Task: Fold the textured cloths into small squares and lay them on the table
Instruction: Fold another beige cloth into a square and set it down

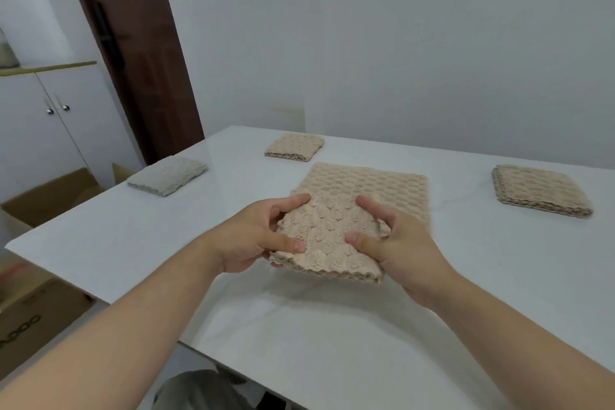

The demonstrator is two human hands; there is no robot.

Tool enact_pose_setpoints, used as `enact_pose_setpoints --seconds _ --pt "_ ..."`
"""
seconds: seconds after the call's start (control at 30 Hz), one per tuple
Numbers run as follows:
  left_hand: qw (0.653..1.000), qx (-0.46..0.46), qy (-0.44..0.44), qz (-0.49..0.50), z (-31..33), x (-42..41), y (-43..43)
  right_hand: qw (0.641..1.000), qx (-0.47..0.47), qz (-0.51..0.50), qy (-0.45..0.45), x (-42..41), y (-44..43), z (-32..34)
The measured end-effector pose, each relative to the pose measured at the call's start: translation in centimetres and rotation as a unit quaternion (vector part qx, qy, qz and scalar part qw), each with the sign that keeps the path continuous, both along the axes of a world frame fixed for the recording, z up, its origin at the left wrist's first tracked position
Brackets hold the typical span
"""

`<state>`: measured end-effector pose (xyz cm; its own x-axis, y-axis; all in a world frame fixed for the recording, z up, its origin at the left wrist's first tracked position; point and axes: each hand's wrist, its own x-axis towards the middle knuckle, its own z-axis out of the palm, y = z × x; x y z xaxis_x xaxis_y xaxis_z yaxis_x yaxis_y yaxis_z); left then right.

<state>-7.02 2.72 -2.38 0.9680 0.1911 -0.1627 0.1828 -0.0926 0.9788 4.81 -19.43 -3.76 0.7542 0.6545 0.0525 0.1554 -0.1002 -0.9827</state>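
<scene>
Beige textured cloth (327,236), half folded, was gripped by both hands above the white table (332,326).
Left hand (253,236) and right hand (396,243) pinched its near edge, thumbs on top.

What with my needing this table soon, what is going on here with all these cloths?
A person is folding textured cloths. The left hand and right hand both have a grip on a folded beige cloth, thumbs on top, in front of a larger beige cloth lying flat on the white table. Three folded squares already lie there: a grey square at left, a beige square at the back, another beige square at right.
</scene>
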Motion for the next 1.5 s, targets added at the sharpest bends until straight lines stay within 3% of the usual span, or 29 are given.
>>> enact_pose_setpoints --seconds 0.1,0.47,0.63,1.07,1.27,1.5 --pt "1.000 0.000 0.014 0.001 -0.4 -1.6 2.9 0.997 -0.050 -0.006 -0.053 -2.3 3.0 -0.7" --pt "0.995 0.019 0.097 0.001 -1.7 -4.1 17.5 0.980 -0.157 -0.031 -0.120 -6.6 18.9 -2.4" --pt "0.989 0.077 0.127 0.019 -1.8 -3.1 21.8 0.971 -0.178 -0.040 -0.153 -6.5 23.6 -2.9" --pt "0.960 0.227 0.160 -0.016 -1.3 0.4 23.1 0.962 -0.217 -0.080 -0.145 -4.6 25.7 -2.7" --pt "0.952 0.247 0.179 -0.007 -0.8 1.7 22.2 0.959 -0.226 -0.091 -0.145 -4.3 25.4 -2.6" --pt "0.908 0.355 0.223 -0.018 0.4 2.8 20.8 0.941 -0.284 -0.086 -0.160 -4.0 25.7 -2.0"
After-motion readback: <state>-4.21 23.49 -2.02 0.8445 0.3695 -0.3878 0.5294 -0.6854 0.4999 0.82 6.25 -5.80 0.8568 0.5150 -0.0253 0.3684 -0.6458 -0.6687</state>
